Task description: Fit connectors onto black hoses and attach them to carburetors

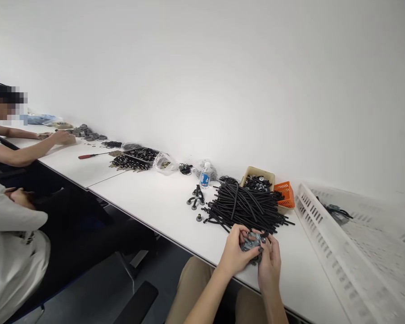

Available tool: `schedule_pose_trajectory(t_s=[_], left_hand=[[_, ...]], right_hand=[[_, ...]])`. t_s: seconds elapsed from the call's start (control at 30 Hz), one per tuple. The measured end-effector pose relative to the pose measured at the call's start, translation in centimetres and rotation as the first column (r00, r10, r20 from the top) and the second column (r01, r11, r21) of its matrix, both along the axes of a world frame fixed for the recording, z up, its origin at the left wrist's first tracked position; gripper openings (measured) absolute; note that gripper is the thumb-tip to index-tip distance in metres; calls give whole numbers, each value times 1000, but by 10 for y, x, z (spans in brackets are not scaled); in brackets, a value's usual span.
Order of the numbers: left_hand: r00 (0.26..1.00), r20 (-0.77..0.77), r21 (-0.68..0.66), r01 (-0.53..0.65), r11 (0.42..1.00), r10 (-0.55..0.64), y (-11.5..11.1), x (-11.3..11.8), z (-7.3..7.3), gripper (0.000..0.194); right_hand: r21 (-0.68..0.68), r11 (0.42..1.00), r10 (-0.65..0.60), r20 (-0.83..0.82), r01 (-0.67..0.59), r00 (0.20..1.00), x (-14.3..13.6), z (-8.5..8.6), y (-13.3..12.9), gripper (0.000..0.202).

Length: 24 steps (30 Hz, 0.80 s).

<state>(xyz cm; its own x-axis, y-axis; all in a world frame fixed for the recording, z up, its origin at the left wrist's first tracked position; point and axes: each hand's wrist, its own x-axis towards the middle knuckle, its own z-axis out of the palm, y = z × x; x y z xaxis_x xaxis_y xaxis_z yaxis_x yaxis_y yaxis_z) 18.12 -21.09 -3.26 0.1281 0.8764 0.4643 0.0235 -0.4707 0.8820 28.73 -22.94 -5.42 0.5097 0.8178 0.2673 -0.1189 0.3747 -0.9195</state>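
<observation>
Near the table's front edge, my left hand (235, 252) and my right hand (270, 258) are closed together around a grey and black part (251, 243). Fingers cover much of it, so its exact kind is hidden. Just beyond my hands lies a large pile of black rubber tubes (243, 204). To the left of the pile, several small black pieces with grey round bases (195, 198) stand in a cluster. One similar small piece (199, 218) sits apart, closer to the front edge.
A white slatted crate (337, 252) stands on the right. Behind the tubes are a beige bin (274, 176), an orange basket (289, 194) and a water bottle (205, 176). Further left lie a red-handled screwdriver (86, 156) and piled black parts (130, 163). Other people sit at the left.
</observation>
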Motion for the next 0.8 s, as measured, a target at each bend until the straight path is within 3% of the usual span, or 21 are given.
schedule_pose_trajectory(t_s=[0.13, 0.23, 0.33, 0.43, 0.8], left_hand=[[999, 1, 124, -37, 992, 37, 5, -4, -5, 53], [997, -49, 139, 69, 988, -63, 9, -6, -11, 64], [987, -62, 64, 150, 987, -146, 11, -4, -16, 59], [991, -69, 66, 120, 991, -115, 12, -3, -17, 52], [986, -139, 90, 102, 991, -89, 17, -2, -13, 45]], right_hand=[[61, 998, -15, 54, 11, 998, 1, -4, 6, 45], [123, 992, -10, 53, 3, 999, 0, -8, 9, 42], [162, 987, -8, 5, 7, 1000, -1, -9, 9, 40], [192, 979, 90, -71, -75, 993, -1, -7, 6, 38], [182, 977, 136, -118, -114, 984, 6, -10, 19, 44]])
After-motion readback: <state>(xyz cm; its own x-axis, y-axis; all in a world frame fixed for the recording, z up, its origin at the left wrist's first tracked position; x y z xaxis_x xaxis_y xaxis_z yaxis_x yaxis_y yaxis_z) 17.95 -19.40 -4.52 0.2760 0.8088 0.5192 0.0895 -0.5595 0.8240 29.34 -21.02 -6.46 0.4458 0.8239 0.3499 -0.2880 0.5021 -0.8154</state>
